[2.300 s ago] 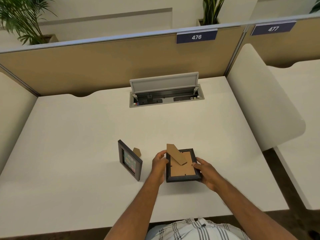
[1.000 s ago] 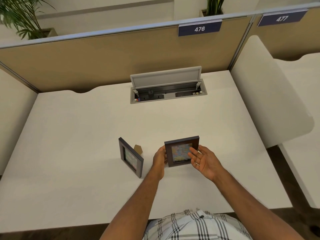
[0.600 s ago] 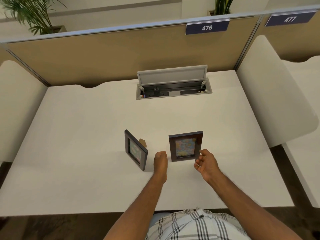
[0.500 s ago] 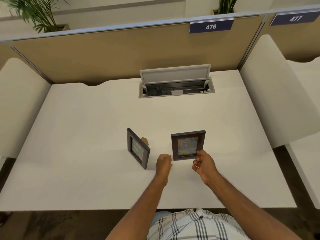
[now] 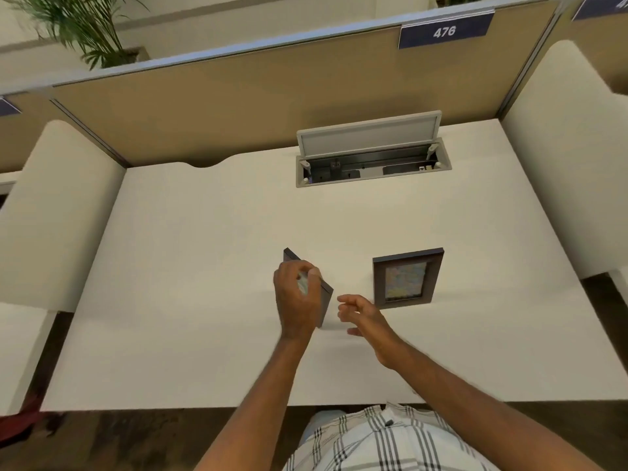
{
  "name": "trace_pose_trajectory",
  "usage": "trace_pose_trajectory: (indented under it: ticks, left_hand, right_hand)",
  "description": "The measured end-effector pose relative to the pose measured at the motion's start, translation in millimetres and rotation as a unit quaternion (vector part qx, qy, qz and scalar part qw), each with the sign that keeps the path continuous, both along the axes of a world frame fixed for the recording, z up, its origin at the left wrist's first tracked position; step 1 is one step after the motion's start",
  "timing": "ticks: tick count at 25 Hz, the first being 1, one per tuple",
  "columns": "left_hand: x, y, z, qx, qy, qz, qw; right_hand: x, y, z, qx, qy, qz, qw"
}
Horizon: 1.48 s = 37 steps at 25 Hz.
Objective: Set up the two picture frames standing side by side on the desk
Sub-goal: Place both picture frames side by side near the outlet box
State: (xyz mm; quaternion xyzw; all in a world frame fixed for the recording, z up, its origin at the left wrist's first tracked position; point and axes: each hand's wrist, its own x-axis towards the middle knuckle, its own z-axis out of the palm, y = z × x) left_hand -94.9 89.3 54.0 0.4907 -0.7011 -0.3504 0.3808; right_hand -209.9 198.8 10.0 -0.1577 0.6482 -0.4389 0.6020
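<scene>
Right dark square wooden picture frame (image 5: 407, 277) released since half second ago, left standing upright at 3 o'clock on white surface (image 5: 204, 266). Left hand (image 5: 296, 300) now closed around angled left dark frame (image 5: 324, 302) at 9 o'clock. Right hand (image 5: 356, 312) open, empty, between frames. Angled frame judged to need squaring.

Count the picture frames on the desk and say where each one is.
2. The right picture frame stands facing the person, untouched. The left picture frame stands angled, gripped by the left hand. None seems hidden.
</scene>
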Motion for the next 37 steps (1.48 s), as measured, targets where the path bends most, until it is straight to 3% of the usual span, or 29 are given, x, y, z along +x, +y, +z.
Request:
trace_pose_trajectory:
  ticks: [3,6,9,12,21,37]
  left_hand:
    - [19,-37,-14,0.103,-0.029,0.027,0.994]
    - [33,-61,-22,0.248,0.010,-0.026,0.968]
    - [39,-75,-30,0.288,-0.031,-0.077,0.954]
    - [48,-83,-48,0.343,-0.011,-0.085,0.935]
    - [37,-159,-77,0.358,0.006,-0.146,0.922]
    - [-6,-272,-107,0.310,0.039,-0.102,0.944]
  right_hand:
    - [13,-20,-4,-0.007,-0.009,0.038,0.999]
    - [22,-37,-11,-0.001,-0.025,0.038,0.999]
    - [27,-51,-21,-0.006,-0.040,0.002,0.999]
    - [28,-64,-30,-0.020,-0.053,-0.067,0.996]
    - [-12,-144,-36,-0.046,-0.044,-0.165,0.984]
    - [-61,-290,-63,-0.066,-0.068,-0.226,0.969]
